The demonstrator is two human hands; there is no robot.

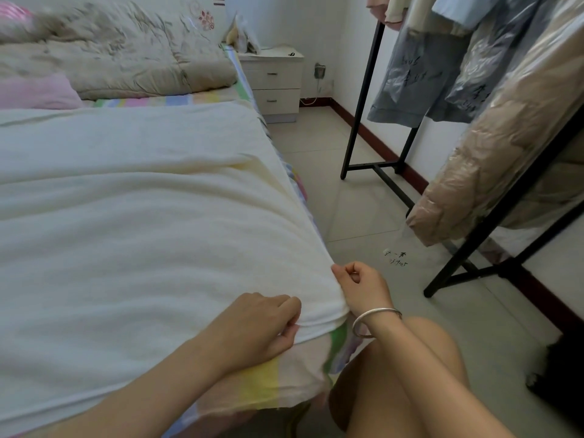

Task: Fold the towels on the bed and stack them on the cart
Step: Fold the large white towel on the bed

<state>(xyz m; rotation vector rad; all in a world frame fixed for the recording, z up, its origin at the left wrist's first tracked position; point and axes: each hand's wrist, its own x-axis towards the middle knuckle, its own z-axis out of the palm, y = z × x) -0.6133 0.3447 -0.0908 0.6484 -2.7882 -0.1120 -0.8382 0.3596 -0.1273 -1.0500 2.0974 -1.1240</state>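
The towel (142, 200) lies on the bed (252, 384), nightstand (275, 83) behind, rack (379, 172) right.

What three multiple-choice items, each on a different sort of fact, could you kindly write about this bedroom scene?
1. Where does the white two-drawer nightstand stand?
A. Beside the far end of the bed with the pastel striped sheet
B. On top of the bed
C. Under the hanging clothes

2. What colour is the large terry towel?
A. Red
B. Cream-white
C. Navy

3. How does that towel lie?
A. Rolled up
B. Folded small
C. Spread open over the bed

Answers: 1 A, it stands on the floor by the bed's far corner; 2 B, its pile is pale cream-white throughout; 3 C, it covers most of the near mattress, unfolded.
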